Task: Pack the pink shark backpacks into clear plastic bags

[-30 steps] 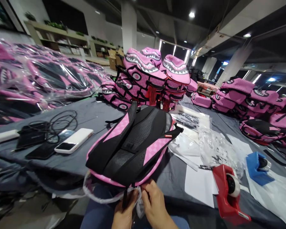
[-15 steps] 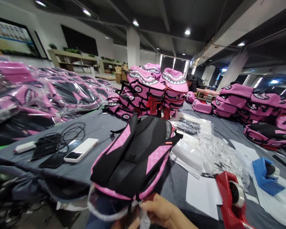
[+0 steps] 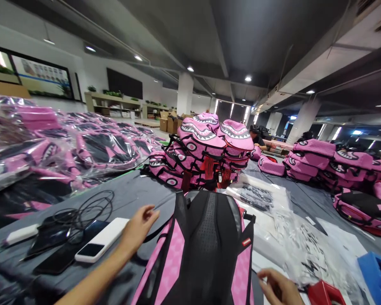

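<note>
A dark grey cloth-covered table [image 3: 138,192] spans the lower frame. A broad heap of plastic-wrapped backpacks [image 3: 106,148] takes up the left; at centre rises a stack of pink shark-mouth backpacks [image 3: 198,146].

In the lower centre, the black-and-pink backpack [image 3: 209,258] lies with its padded back panel and shoulder straps uppermost, its near end cut off by the frame. Its long axis runs from the bottom edge up towards the stack, passing between the two hands. Clear plastic bags [image 3: 307,243] lie to its right.

The left hand [image 3: 142,223], left of centre, has its fingers loosely bent, thumb and forefinger apart, pinching nothing; the backpack lies to its right, with a gap between. The right hand [image 3: 279,288], at the bottom edge, is nearer, just beside the pack's right edge, fingers half curled and parted; whether they touch it I cannot tell.

Below right sit a blue tape dispenser [image 3: 373,273] and a red tape dispenser [image 3: 324,292], both cropped.

Red hang tags [image 3: 208,168] on the stack, dark print on the bags and the backpack's small red strap label [image 3: 247,242] are all illegible.
</note>
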Demonstrator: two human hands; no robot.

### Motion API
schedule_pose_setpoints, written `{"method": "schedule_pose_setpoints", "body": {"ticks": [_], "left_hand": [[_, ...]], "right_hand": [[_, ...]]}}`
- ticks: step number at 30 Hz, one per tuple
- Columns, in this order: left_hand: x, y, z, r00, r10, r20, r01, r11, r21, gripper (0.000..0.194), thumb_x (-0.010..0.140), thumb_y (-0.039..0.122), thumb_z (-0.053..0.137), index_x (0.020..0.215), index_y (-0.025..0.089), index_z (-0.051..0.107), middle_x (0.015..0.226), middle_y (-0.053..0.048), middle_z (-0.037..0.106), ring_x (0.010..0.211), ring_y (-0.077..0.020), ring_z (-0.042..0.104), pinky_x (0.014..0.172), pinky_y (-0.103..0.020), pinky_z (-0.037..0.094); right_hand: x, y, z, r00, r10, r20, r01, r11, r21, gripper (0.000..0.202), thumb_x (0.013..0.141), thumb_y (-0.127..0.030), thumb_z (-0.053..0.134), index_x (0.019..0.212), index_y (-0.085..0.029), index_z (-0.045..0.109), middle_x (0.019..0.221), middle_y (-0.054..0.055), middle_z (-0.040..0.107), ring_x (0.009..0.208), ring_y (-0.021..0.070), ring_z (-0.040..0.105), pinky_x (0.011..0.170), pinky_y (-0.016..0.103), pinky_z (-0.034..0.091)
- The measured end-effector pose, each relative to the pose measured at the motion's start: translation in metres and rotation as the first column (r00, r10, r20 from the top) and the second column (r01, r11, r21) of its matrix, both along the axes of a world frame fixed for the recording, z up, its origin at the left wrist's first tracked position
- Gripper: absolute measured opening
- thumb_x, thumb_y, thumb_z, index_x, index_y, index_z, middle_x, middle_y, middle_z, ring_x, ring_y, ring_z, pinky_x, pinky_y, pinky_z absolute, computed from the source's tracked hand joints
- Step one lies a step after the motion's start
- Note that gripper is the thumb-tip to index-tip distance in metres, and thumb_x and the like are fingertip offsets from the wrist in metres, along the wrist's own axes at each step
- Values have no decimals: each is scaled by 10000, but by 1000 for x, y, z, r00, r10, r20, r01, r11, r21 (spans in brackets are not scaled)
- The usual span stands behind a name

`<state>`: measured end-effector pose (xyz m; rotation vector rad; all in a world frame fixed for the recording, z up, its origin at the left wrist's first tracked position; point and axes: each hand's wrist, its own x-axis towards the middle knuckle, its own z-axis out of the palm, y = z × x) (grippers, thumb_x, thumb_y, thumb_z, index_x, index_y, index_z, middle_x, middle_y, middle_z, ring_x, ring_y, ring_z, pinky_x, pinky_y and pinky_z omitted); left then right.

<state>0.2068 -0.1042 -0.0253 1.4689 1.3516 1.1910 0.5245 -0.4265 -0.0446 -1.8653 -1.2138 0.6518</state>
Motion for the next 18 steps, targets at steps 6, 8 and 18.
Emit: {"method": "schedule_pose_setpoints", "body": {"ticks": [6, 8, 18], "left_hand": [[94, 94, 29, 978, -197, -73, 179, 964, -198, 405, 635, 475, 767, 528, 236, 458, 433, 49, 439, 507, -179, 509, 565, -297, 366], [89, 99, 24, 971, -239, -31, 227, 949, -220, 380, 645, 425, 757, 509, 222, 466, 406, 72, 410, 445, -130, 421, 529, -273, 323], [14, 69, 13, 866, -249, 432, 365, 907, -209, 463, 461, 552, 767, 652, 144, 662, 571, 8, 592, 551, -143, 537, 562, -263, 408]], "right_hand": [[-70, 109, 45, 787, 381, 486, -385, 918, -96, 253, 819, -285, 675, 1068, -255, 701, 986, 39, 666, 768, 161, 624, 711, 249, 483], [-87, 160, 54, 695, 421, 583, -411, 898, -157, 450, 804, -201, 676, 1247, -273, 635, 1236, 65, 619, 987, 197, 655, 871, 281, 520], [-136, 343, 54, 940, 324, 103, -340, 907, 246, 194, 696, -91, 740, 860, -195, 733, 1055, 48, 686, 1008, 201, 642, 983, 335, 506]]}}
